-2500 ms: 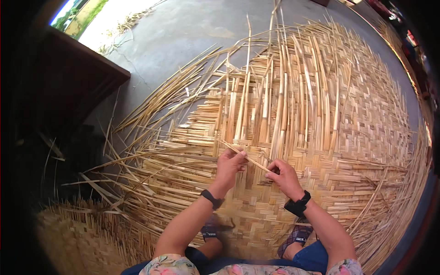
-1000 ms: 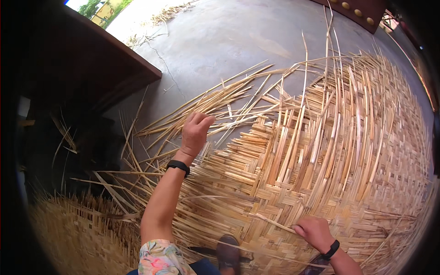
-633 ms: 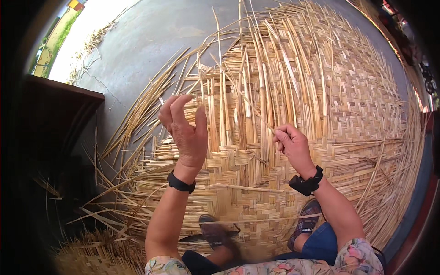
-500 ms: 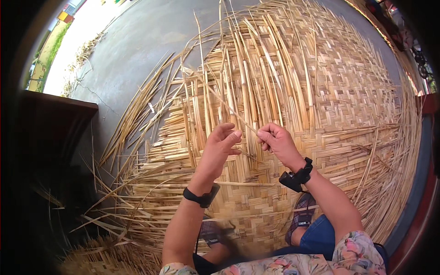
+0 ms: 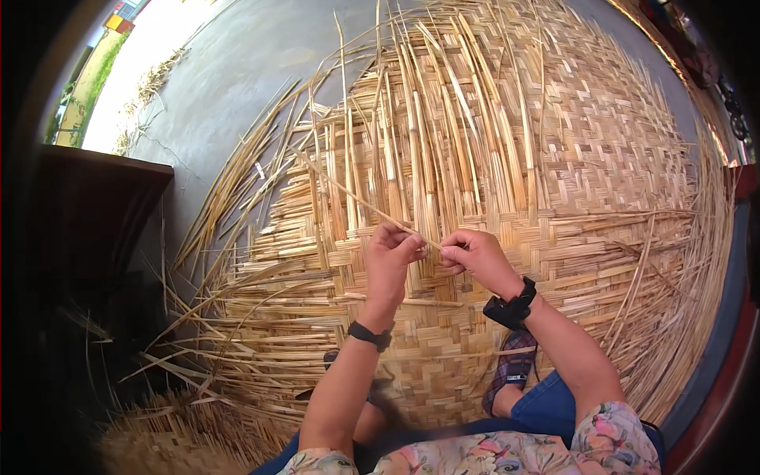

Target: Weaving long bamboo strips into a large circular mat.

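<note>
A thin tan reed strip point(image 5: 348, 192) slants down from the upper left to my two hands, held above a large woven mat point(image 5: 443, 344). My left hand point(image 5: 392, 253) pinches it a little way from its near end. Close beside, my right hand point(image 5: 470, 255) grips that end between thumb and fingers. Beneath and beyond the hands, several loose upright reeds point(image 5: 427, 158) lie across the mat, their near ends at the woven part. Another strip point(image 5: 412, 301) lies crosswise just below my hands.
Loose reeds point(image 5: 237, 190) are heaped on the grey floor point(image 5: 237, 63) at the left. A dark red bench-like piece point(image 5: 119, 178) stands at the far left. Unwoven ends fan out along the mat's left and right edges. My sandalled foot point(image 5: 513, 368) rests on the mat.
My left hand, formerly open beside the strip, has moved right and closed on it. The strip now tilts lower toward the left. My right hand has shifted slightly left and down.
</note>
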The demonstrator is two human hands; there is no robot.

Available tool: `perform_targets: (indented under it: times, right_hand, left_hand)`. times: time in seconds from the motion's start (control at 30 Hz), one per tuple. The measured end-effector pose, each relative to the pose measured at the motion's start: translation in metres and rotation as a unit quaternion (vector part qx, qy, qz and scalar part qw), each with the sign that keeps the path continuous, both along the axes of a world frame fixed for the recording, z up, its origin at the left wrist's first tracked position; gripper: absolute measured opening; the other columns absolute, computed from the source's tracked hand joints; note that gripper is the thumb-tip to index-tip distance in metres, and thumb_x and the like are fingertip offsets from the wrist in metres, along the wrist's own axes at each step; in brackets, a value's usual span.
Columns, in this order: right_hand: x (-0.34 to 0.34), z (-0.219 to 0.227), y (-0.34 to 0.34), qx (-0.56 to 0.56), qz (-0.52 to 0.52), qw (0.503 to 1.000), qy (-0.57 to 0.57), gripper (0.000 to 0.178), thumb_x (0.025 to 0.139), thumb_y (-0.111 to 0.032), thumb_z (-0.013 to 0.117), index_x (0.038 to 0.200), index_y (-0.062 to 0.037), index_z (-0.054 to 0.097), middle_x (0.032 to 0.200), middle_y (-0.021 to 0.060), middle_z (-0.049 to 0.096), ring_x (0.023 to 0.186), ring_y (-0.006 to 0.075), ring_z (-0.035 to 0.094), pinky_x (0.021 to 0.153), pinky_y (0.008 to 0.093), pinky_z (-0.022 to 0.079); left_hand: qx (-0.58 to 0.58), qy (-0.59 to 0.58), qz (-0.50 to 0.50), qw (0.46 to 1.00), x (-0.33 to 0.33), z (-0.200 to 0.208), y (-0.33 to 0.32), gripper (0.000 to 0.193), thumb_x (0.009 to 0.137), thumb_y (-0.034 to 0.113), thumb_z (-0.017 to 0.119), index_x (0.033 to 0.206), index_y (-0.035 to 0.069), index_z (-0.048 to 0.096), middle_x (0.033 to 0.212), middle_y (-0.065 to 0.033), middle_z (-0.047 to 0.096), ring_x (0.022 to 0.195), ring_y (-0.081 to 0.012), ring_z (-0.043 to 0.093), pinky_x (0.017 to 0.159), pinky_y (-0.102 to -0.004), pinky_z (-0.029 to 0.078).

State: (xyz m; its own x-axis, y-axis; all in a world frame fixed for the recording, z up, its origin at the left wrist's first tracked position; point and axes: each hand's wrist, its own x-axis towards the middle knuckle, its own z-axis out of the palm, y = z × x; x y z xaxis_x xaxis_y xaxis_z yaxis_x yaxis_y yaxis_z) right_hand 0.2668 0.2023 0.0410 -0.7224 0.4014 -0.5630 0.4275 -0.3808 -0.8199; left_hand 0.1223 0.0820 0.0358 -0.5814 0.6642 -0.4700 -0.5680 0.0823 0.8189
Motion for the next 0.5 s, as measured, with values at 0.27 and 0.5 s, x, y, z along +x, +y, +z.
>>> perform_targets:
  times: [0.27, 0.5]
  right_hand:
    - [0.013, -0.005, -0.006, 0.221, 0.052, 0.973, -0.029, 0.013, 0.091, -0.013, 0.068, 0.088, -0.0023, 0.062, 0.075, 0.0031, 0.064, 0.067, 0.0093, 0.057, 0.062, 0.0297, 0.047]
    - [-0.006, 0.006, -0.034, -0.021, 0.126, 0.986, -0.110, 0.015, 0.099, -0.016, 0.061, 0.096, -0.0022, 0.057, 0.075, 0.0014, 0.065, 0.061, 0.0070, 0.057, 0.054, 0.0238, 0.046]
  left_hand:
    - [-0.013, -0.007, 0.032, 0.999, 0.041, -0.017, -0.008, 0.023, 0.088, -0.002, 0.068, 0.107, 0.004, 0.056, 0.090, -0.0016, 0.063, 0.077, -0.0083, 0.060, 0.059, -0.0205, 0.049]
    - [-0.095, 0.227, -0.052, 0.968, 0.024, -0.034, -0.029, 0.015, 0.084, 0.001, 0.073, 0.090, 0.003, 0.058, 0.082, -0.0040, 0.063, 0.078, -0.0108, 0.060, 0.067, -0.0280, 0.051]
